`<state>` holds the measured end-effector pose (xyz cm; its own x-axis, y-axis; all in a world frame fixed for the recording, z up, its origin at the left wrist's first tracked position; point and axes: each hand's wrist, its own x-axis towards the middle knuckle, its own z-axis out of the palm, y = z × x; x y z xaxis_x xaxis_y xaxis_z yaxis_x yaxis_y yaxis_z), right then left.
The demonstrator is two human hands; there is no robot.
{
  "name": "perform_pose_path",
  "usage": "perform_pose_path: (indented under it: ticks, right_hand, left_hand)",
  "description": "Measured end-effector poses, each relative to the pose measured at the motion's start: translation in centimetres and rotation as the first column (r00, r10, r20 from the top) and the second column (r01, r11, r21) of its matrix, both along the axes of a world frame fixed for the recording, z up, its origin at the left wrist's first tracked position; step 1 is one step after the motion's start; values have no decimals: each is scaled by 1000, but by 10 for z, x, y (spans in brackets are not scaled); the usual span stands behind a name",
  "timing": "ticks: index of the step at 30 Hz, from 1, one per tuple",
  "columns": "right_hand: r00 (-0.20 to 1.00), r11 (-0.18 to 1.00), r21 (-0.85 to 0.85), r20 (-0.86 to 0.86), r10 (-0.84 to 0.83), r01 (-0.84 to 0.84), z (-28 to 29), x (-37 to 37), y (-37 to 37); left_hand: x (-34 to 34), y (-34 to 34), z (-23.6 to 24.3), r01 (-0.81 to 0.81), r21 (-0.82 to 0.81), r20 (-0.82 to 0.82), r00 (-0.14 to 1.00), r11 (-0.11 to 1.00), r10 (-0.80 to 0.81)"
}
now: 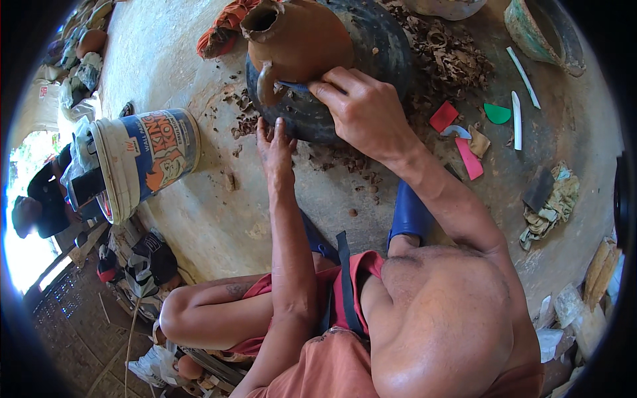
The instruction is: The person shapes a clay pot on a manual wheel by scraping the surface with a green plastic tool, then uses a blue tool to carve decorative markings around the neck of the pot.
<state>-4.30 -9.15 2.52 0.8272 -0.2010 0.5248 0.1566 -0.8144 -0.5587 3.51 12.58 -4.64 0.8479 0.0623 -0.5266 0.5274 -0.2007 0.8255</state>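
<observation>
A brown clay pot (305, 43) lies tilted on a dark round turntable (378, 40), its mouth toward the far left. On its near side a small curved clay handle (269, 83) sticks out. My right hand (371, 116) pinches a thin blue tool (294, 86), whose tip meets the clay by the handle. My left hand (276, 152) rests at the turntable's near left edge, fingers stretched out and holding nothing. Crumbs of clay are scattered around the turntable.
A paint bucket (159, 156) lies at the left. Clay shavings (444, 53) are heaped right of the turntable. Further right are red (443, 117), green (497, 113) and pink (469, 159) flat pieces, white strips (517, 119), a crumpled cloth (554, 202) and a greenish basin (531, 30).
</observation>
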Motion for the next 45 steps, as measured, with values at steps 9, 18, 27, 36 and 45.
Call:
perform_pose_path:
  ticks: [9,18,27,36,45]
  right_hand:
    - [964,791,566,26,264,-232,-16,4,1]
    - [976,528,821,-204,-81,215,-12,-56,-30]
    - [969,866,436,-140,-206,247,7,-78,-38]
    - [937,937,-80,120,-329,339,4,-2,-73]
    - [908,880,-228,131,-397,418,-2,17,-71]
  left_hand:
    - [-6,-1,-8,1,-193,-8,1000,981,-3]
    - [-48,-29,-6,-31,-326,-154,988,945,-20]
    - [-67,-57,-10,-204,-351,-314,945,914,90]
    - [-29,-26,-16,-204,-365,-196,971,908,139]
    - [-40,-29,-14,-220,-357,-184,969,908,162]
